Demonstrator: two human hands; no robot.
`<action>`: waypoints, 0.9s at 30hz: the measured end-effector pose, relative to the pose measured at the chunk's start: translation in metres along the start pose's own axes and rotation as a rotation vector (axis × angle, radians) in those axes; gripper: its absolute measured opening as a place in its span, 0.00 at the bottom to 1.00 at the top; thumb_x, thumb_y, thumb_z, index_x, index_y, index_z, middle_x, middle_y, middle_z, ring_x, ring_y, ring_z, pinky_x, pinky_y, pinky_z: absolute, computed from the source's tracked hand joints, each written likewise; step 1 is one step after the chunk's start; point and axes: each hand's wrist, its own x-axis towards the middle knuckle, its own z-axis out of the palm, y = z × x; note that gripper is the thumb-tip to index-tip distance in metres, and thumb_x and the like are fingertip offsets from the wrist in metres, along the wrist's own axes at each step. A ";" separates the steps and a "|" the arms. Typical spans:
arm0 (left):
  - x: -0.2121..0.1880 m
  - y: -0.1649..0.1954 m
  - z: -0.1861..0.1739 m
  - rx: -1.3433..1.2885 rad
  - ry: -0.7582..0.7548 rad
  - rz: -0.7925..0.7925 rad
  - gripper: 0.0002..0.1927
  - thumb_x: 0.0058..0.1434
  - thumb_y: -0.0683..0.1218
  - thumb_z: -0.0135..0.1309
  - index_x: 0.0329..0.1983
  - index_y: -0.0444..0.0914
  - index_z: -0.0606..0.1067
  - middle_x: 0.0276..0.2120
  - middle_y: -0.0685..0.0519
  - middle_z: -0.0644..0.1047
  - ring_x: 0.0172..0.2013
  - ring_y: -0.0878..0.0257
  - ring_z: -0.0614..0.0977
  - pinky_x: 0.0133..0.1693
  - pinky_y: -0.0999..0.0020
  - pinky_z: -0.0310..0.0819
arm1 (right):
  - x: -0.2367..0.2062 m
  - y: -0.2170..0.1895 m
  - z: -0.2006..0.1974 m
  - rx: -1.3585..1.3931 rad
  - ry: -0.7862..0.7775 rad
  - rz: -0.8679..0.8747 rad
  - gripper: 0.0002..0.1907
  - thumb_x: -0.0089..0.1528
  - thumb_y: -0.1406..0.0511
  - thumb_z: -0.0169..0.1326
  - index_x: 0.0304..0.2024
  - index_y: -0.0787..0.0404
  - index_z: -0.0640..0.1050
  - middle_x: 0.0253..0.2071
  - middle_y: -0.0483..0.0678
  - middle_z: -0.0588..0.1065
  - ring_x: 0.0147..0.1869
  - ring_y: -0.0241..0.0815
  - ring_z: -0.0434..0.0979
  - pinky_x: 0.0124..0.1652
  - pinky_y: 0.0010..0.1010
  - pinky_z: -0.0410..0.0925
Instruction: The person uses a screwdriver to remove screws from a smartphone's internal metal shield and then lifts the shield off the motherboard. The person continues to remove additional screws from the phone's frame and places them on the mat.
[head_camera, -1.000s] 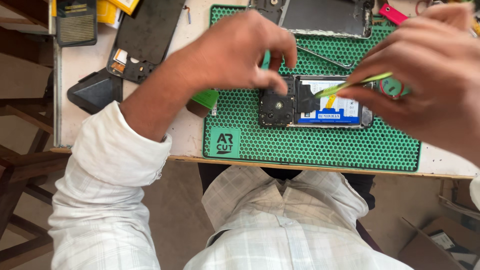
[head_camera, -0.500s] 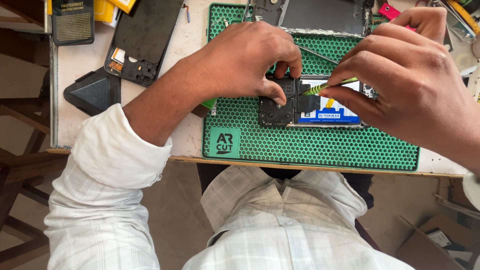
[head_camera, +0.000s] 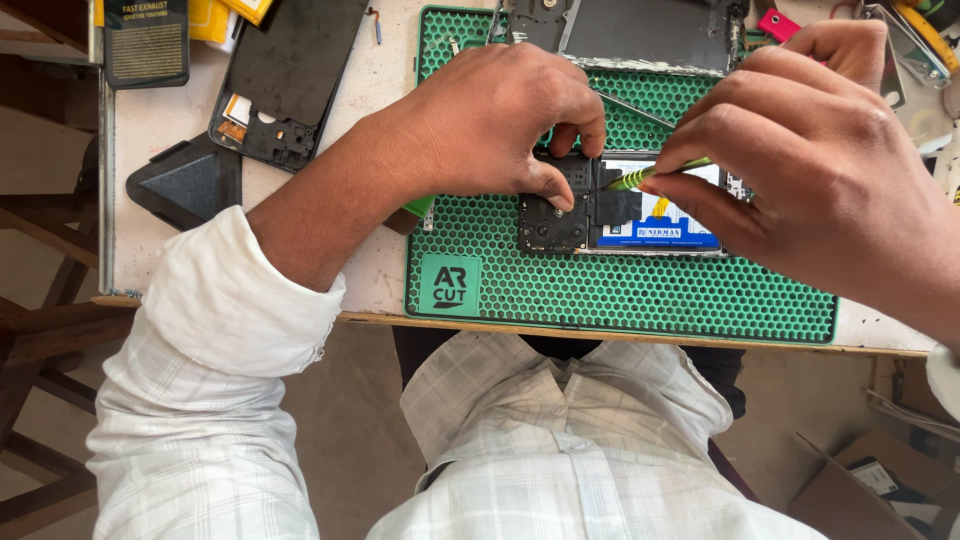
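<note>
An opened phone (head_camera: 620, 210) with its back off lies on a green honeycomb work mat (head_camera: 620, 290), showing a blue and white battery and a black top section. My left hand (head_camera: 500, 120) presses down on the phone's black top end, thumb and fingers gripping it. My right hand (head_camera: 810, 150) pinches a thin yellow-green tool (head_camera: 650, 175) whose tip touches the phone near the seam between the black section and the battery.
A second opened phone frame (head_camera: 640, 30) lies at the mat's far edge. A black phone back cover (head_camera: 285, 80) and a dark wedge-shaped stand (head_camera: 185, 185) sit on the white table to the left. A cardboard box (head_camera: 870, 480) is on the floor lower right.
Both hands have closed in on the phone. My left hand dropped onto its top end and my right hand brought the tool's tip down to the phone.
</note>
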 end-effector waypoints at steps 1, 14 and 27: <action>0.000 0.000 0.000 -0.001 -0.001 -0.001 0.24 0.39 0.55 0.77 0.36 0.41 0.82 0.29 0.57 0.79 0.31 0.59 0.82 0.32 0.59 0.73 | 0.000 0.000 0.000 -0.004 -0.006 -0.003 0.14 0.57 0.62 0.70 0.33 0.62 0.79 0.33 0.48 0.77 0.39 0.45 0.77 0.42 0.39 0.66; -0.002 -0.001 0.000 -0.001 0.005 -0.005 0.24 0.39 0.54 0.77 0.36 0.41 0.82 0.29 0.57 0.80 0.31 0.58 0.82 0.31 0.59 0.73 | -0.001 0.002 0.000 -0.091 -0.008 -0.041 0.14 0.57 0.59 0.71 0.32 0.59 0.80 0.31 0.45 0.78 0.37 0.41 0.75 0.45 0.42 0.60; -0.002 0.000 0.000 0.010 -0.001 -0.025 0.23 0.39 0.55 0.77 0.36 0.42 0.82 0.29 0.57 0.79 0.31 0.59 0.82 0.31 0.59 0.74 | 0.003 0.000 0.001 -0.059 -0.042 -0.050 0.12 0.57 0.59 0.69 0.33 0.58 0.80 0.32 0.44 0.78 0.39 0.42 0.77 0.47 0.42 0.63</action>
